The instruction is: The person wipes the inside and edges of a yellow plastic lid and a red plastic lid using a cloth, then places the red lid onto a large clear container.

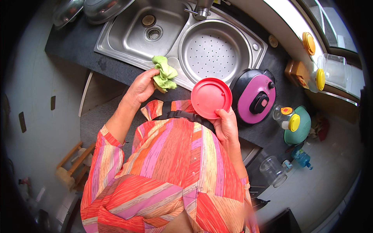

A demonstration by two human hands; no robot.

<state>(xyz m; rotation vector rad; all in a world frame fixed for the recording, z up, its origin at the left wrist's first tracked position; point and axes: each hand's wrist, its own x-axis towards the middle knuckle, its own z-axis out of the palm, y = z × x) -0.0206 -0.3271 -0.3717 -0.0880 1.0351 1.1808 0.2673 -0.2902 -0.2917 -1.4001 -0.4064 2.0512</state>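
My left hand (143, 87) grips a crumpled light-green cloth (164, 74) at the front rim of the stainless-steel sink (134, 59). In my right hand (226, 125) is a round red plastic lid (211, 97), held by its lower edge with the thumb on its face. Its rimmed side with small tabs faces up toward me. The cloth and the lid are apart. Just right of the lid stands a black appliance with a purple lid (253, 102), which looks like a pressure cooker. The sink's round bowl with a perforated bottom (214, 55) lies beyond my hands.
A faucet (202, 10) stands behind the sink. Metal bowls (102, 10) sit at the upper left. On the right are a clear jar with a yellow lid (284, 118), a green basin (300, 128) and another clear jar (271, 169). A wooden stool (72, 169) is at lower left.
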